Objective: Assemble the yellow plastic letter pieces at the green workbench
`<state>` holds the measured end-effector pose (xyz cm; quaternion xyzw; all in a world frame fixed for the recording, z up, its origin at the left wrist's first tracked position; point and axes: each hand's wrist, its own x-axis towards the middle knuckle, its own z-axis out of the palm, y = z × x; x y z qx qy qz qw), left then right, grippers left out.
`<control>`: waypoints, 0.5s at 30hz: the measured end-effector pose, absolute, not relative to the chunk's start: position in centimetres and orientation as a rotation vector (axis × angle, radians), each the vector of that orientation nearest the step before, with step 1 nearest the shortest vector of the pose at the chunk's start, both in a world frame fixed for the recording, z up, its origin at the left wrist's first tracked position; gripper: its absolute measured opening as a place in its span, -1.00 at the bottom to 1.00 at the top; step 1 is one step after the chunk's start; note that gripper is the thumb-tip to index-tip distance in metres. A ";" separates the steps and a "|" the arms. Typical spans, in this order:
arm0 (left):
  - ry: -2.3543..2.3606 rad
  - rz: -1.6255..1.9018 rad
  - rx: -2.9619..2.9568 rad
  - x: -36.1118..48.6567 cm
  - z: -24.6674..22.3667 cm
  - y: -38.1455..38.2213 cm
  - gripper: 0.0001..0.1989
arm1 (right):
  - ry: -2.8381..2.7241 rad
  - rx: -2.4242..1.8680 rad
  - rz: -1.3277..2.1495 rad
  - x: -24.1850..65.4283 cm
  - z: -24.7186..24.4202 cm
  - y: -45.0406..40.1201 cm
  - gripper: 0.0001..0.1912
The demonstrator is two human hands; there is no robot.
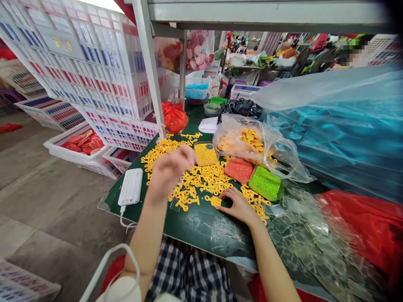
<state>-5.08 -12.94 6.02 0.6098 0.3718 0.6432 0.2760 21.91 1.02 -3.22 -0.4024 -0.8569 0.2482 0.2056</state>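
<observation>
My left hand [173,167] is raised over the left part of the pile of yellow plastic pieces [208,178], blurred by motion, so its fingers and anything in them cannot be made out. My right hand [237,204] rests on the green tabletop with thumb and fingers curved around the right side of a yellow fork-shaped piece [215,201], touching its edge. Behind the pile stands a tub of yellow beads [206,155] with a round dark item in it. To its right are a container of red beads [239,170] and one of green beads [266,183].
A white power bank [130,187] with a cable lies at the table's left edge. Behind are a clear bag of yellow pieces [252,142] and a red bag [174,117]. Clear plastic pieces [311,230] cover the right side. White crates [91,63] stand left, beside a metal post [151,67].
</observation>
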 end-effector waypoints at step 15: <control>1.706 0.293 2.179 -13.5 2.0 10.3 -0.70 | -2.400 -1.136 0.715 21.8 -3.2 1.2 -0.75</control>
